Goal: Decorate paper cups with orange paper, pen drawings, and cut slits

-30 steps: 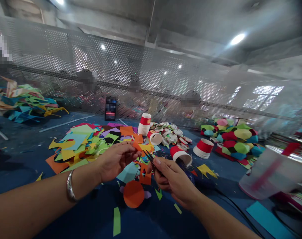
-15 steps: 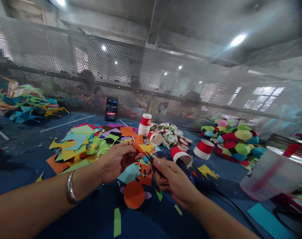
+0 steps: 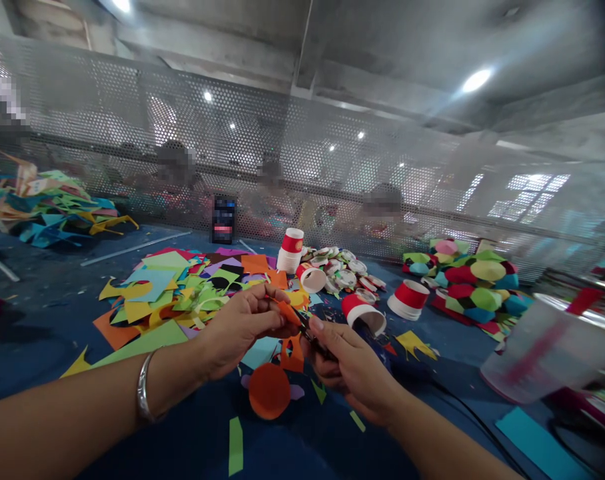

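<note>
My left hand (image 3: 247, 325) pinches a small piece of orange paper (image 3: 287, 311) above the middle of the table. My right hand (image 3: 340, 357) is closed around dark scissors (image 3: 308, 327), whose blades reach to the orange paper; the handles are mostly hidden by my fingers. Below the hands lies a round orange disc (image 3: 269, 392) with purple paper ends showing at both sides. An orange scrap with cut-outs (image 3: 293, 355) and a light blue sheet (image 3: 260, 353) lie just behind it.
Colourful paper scraps (image 3: 162, 287) are heaped at left. Red-and-white paper cups (image 3: 408, 300) stand or lie behind my right hand. A translucent cup (image 3: 542, 353) stands at right, near a dark cable (image 3: 475, 417). A perforated metal screen (image 3: 262, 127) rises at the back.
My left hand has turned and shifted slightly, and the orange paper has moved right and down toward the scissors. My right hand has stayed nearly in place.
</note>
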A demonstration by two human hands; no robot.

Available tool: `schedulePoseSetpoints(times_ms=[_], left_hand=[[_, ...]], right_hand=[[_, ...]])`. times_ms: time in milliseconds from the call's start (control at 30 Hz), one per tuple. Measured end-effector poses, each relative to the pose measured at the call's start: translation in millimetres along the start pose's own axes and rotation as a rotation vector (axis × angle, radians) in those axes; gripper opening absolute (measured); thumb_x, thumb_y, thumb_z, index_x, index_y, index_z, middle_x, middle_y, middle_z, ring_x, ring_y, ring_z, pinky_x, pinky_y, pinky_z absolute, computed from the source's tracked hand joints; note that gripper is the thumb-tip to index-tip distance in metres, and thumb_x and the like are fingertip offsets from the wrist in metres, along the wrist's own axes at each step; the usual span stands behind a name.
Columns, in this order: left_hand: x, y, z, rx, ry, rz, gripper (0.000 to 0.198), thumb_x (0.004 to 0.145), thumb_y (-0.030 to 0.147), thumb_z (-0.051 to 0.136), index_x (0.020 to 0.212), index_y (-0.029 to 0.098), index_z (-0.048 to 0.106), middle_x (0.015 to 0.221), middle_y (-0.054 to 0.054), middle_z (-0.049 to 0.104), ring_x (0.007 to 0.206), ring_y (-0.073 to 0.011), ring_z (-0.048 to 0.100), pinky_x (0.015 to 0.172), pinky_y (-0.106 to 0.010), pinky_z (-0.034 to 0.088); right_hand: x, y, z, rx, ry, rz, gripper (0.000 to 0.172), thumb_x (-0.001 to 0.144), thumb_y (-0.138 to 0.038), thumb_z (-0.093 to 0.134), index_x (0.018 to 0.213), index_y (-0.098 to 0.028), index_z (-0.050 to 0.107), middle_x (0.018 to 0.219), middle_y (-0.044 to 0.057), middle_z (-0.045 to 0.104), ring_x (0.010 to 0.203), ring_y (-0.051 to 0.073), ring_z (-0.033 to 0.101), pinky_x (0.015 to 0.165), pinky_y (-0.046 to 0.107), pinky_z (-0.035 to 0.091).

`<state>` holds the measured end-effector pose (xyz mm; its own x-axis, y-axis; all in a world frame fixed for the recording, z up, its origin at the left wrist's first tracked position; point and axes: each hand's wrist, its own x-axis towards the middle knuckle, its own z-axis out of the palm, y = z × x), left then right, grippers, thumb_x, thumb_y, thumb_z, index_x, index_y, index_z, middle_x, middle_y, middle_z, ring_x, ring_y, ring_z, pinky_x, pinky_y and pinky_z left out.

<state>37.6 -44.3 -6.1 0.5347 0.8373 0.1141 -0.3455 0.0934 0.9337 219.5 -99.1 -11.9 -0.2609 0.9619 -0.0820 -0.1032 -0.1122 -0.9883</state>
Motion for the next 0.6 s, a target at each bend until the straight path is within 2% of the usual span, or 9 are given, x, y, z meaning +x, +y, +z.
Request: schedulePoseSetpoints(times_ms=[600], left_hand=[[-0.7,-5.8,3.5,0.025,0.027,0.034,0.016,0.074,0.015,0.071,0.083,0.017,0.058,0.075,0.001,0.068,0.072,-0.0116,0.066,0.077,-0.027,0.051]], right_hand=[[1.0,-0.1,2.2,-0.003,0.066,0.021,0.048,0.084,-0.060,0.063,0.066,-0.017,0.052,0.053,-0.009,0.028,0.044,0.004,0.014,0.041,0.020,0.007]])
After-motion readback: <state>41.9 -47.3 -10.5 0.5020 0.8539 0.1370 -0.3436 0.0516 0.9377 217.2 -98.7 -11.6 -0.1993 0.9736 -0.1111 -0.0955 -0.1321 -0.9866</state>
